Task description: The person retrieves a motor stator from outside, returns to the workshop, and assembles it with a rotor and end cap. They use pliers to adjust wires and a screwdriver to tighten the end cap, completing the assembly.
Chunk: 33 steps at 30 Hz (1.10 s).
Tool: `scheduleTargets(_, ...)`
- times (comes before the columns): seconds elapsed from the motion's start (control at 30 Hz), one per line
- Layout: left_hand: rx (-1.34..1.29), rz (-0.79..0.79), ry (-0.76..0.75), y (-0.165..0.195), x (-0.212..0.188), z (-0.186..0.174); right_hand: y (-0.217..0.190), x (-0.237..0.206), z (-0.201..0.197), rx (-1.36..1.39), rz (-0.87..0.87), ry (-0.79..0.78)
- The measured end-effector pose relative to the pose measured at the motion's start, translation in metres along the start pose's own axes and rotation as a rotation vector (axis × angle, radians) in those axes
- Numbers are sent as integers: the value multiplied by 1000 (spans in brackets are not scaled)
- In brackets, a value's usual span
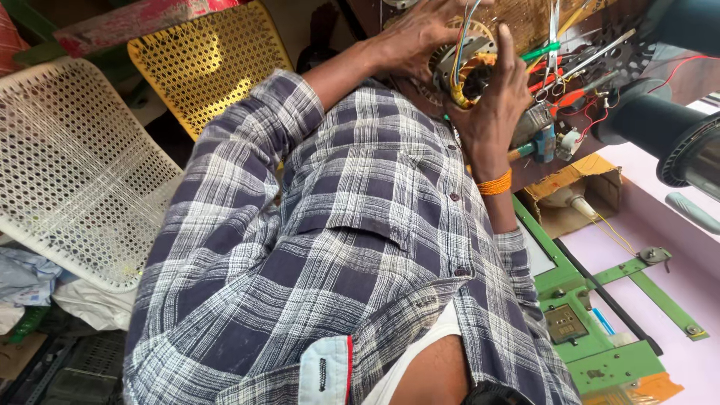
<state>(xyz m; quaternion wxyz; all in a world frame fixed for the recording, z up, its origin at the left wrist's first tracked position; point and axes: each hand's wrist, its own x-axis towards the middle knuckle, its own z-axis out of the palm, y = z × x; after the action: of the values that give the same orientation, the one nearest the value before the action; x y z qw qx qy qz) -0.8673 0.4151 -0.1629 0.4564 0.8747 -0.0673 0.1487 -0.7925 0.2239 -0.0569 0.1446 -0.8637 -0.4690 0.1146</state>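
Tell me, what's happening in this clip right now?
A person in a checked shirt holds a round wound motor coil with both hands over a cluttered workbench. The left hand grips its top edge, where coloured wires come out; the right hand supports it from below. Scissors and screwdrivers lie beside it.
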Motion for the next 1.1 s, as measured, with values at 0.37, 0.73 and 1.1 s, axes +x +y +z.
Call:
scheduleTargets(0.37, -187, -109, -125, -5, 9, -4, 7, 4, -6, 108, -2, 73)
scheduleTargets(0.73, -24, -25, -46, -11, 15, 9, 5, 10, -21, -21, -101, -38)
scheduleTargets(1.1, -259, -68, -119, -13, 12, 4, 4, 6, -8, 34, -17, -28)
